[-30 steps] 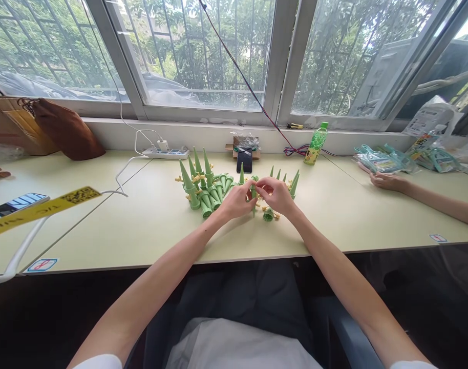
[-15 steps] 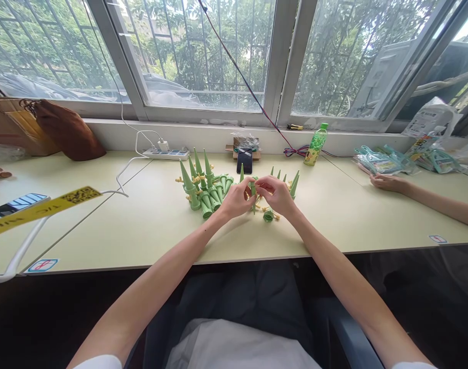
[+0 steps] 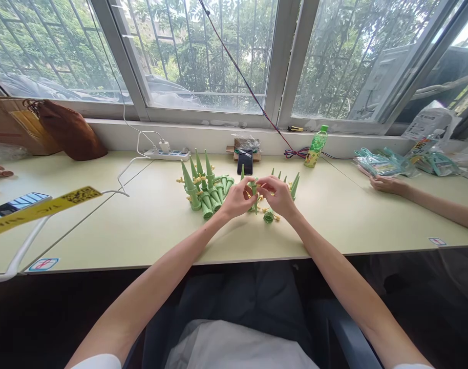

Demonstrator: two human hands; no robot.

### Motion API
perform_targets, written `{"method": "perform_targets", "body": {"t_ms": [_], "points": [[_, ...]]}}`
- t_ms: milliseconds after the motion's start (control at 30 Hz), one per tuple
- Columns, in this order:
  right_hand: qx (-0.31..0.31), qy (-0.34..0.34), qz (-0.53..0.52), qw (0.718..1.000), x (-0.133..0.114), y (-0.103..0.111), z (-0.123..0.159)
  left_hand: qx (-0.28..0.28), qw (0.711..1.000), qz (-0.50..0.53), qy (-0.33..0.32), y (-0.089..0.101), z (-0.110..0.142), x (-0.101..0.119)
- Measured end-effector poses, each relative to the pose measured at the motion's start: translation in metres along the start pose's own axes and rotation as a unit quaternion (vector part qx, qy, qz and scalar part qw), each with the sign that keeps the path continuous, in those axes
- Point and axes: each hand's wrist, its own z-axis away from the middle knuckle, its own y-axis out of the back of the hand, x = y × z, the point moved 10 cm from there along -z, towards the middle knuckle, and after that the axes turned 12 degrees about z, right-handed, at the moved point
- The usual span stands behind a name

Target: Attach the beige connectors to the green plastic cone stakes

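Very little has moved since the earlier frame: the whole view slips slightly, and the held spike (image 3: 256, 208) leans a touch differently between the fingers, while the piles lie as they were. The left hand (image 3: 237, 200) pinches this spike, thumb and fingers closed around its body, with its point downward just over the table (image 3: 142, 230); whether the tip touches cannot be told. The right hand (image 3: 277, 193) has its fingertips drawn together at the spike's side, near a speck of yellow; what exactly they grip is hidden.

The held spike looks unfinished, judging by both hands being on it. In the left cluster (image 3: 188, 180), several spikes stand point up with yellow valves (image 3: 197, 179) at their sides, and these seem complete; others lie in a heap (image 3: 207, 205), where valves are harder to make out. More spikes (image 3: 294, 185) stand beyond the right hand, partly covered, so how many remain cannot be counted.

The spikes appear to be matte green plastic: long smooth cones widening to a collared, hollow end. One cup (image 3: 268, 217) near the right hand shows its round, seemingly ribbed mouth. The valves are small, knobbly and stubby, and the tabletop is pale, smooth and faintly glossy.
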Motion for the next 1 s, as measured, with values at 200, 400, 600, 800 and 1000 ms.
{"method": "perform_targets", "body": {"t_ms": [200, 400, 600, 800, 1000], "points": [[0.004, -0.008, 0.024, 1.000, 0.003, 0.001, 0.000, 0.009, 1.000, -0.005, 0.008, 0.002, 0.001, 0.000], [0.000, -0.017, 0.024, 1.000, 0.006, -0.002, 0.000, 0.009, 1.000, 0.007, 0.020, 0.001, 0.001, -0.003], [-0.005, -0.018, 0.033, 0.999, 0.005, -0.003, 0.000, 0.009, 0.999, 0.026, 0.033, 0.000, 0.000, -0.006], [-0.002, -0.026, 0.043, 0.999, 0.006, -0.001, 0.000, 0.014, 0.998, 0.041, 0.041, 0.001, -0.001, -0.009], [0.005, -0.035, 0.047, 0.998, 0.005, 0.001, 0.001, 0.022, 0.997, 0.050, 0.057, 0.004, -0.001, -0.013]]}}
